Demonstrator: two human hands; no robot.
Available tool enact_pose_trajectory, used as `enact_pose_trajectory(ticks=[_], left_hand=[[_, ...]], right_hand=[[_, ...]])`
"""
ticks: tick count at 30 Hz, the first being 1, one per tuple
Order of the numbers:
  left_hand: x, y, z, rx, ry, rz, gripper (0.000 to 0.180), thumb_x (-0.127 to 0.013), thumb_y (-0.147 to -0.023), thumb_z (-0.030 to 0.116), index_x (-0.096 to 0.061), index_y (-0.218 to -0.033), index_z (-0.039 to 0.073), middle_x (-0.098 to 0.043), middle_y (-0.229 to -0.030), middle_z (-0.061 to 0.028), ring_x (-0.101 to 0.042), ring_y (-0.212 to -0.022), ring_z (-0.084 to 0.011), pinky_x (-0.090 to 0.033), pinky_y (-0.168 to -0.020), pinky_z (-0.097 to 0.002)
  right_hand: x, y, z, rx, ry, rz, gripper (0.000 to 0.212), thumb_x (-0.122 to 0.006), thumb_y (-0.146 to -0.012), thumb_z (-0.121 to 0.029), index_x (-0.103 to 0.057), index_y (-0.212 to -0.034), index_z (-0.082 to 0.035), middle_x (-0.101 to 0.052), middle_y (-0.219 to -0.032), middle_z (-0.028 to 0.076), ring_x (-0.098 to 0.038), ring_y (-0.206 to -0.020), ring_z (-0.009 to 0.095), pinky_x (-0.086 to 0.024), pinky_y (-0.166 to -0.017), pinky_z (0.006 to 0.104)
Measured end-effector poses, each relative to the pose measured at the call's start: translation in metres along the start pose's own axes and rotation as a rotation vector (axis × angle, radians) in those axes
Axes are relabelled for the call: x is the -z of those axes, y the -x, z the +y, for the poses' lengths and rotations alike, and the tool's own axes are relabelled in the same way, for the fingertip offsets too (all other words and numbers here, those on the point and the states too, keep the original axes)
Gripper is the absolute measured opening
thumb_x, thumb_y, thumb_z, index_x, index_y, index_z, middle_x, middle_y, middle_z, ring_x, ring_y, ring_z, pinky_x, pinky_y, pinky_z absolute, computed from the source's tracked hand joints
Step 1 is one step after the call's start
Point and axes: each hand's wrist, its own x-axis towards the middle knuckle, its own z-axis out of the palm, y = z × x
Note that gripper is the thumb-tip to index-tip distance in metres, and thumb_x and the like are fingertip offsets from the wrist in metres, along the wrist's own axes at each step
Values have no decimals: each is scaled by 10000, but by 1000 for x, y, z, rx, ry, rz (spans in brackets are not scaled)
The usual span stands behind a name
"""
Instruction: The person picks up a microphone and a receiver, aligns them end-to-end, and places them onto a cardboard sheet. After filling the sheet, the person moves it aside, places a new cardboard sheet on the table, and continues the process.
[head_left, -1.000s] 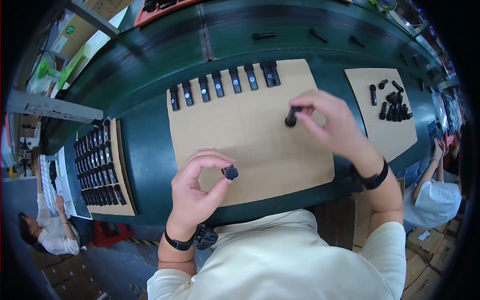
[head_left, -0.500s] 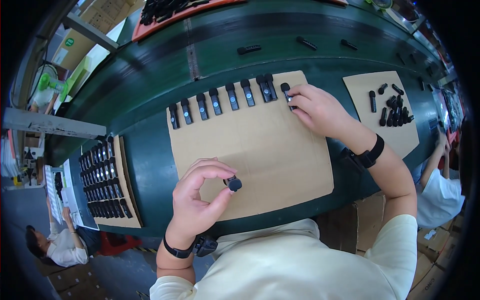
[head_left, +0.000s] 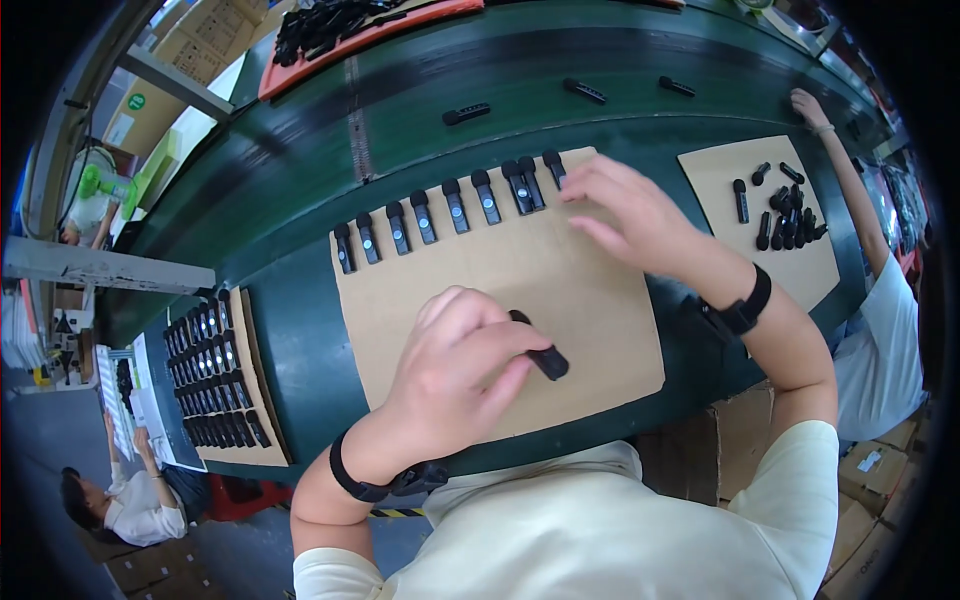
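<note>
My left hand [head_left: 455,365] is closed on a small black clip-on microphone [head_left: 549,364], pinched between thumb and fingers above the near middle of a cardboard sheet [head_left: 420,305]. Its rounded foam end points toward my body, and my fingers hide part of it. My right hand [head_left: 630,215] hovers at the sheet's far right corner, fingers apart with nothing between them. Just beside those fingertips lies the last microphone [head_left: 554,164] of a row, partly covered by them. Along the sheet's far edge lie several similar microphones [head_left: 455,205], foam ends away from me, some showing a lit spot.
On the left, a cardboard sheet [head_left: 263,400] carries several rows of microphones. A third sheet [head_left: 715,185] on the right holds a loose pile. Microphones [head_left: 584,91] lie on the green belt [head_left: 415,75]; an orange tray [head_left: 375,33] stands beyond. A co-worker's arm [head_left: 850,175] reaches in at right.
My right hand has let go of the microphone at the row's right end, its fingers spreading. My left hand has moved right, turning its microphone. A co-worker's arm has reached in at right.
</note>
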Motion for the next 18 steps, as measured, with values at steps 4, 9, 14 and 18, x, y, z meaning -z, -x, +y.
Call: enact_pose_trajectory(ticks=[4, 9, 14, 18], left_hand=[[-18, -16, -2, -240, -136, -63, 316, -731, -628, -55, -700, -910, 82, -518, -801, -48, -519, -735, -235, -424, -713, -342], [-28, -30, -1, -396, -233, -139, 295, -750, -638, -3, -696, -912, 94, -533, -820, -42, -527, -759, -250, -435, -753, -368], [-32, -32, -4, -405, -298, -85, 305, -754, -649, 22, -685, -938, 91, -560, -866, -49, -546, -816, -265, -439, -809, -393], [-24, -28, -9, -314, -223, -134, 334, -750, -664, 27, -673, -983, 88, -586, -927, -57, -559, -881, -283, -437, -858, -413]], right_hand=[[9, 9, -44, -499, -780, -293, 202, -640, -895, -55, -610, -1092, -23, -641, -1008, 63, -630, -907, 159, -506, -821, 302], [16, 14, -49, -650, -1364, -394, 187, -626, -922, -80, -622, -1089, 4, -655, -956, 45, -602, -836, 83, -504, -772, 239], [20, 4, -10, -672, -1073, -321, 163, -628, -908, -26, -618, -1065, 17, -647, -963, 38, -606, -881, 79, -502, -808, 231], [6, -1, 42, -602, -612, -205, 157, -635, -902, -24, -620, -1054, 13, -653, -954, 45, -611, -875, 80, -504, -802, 233]])
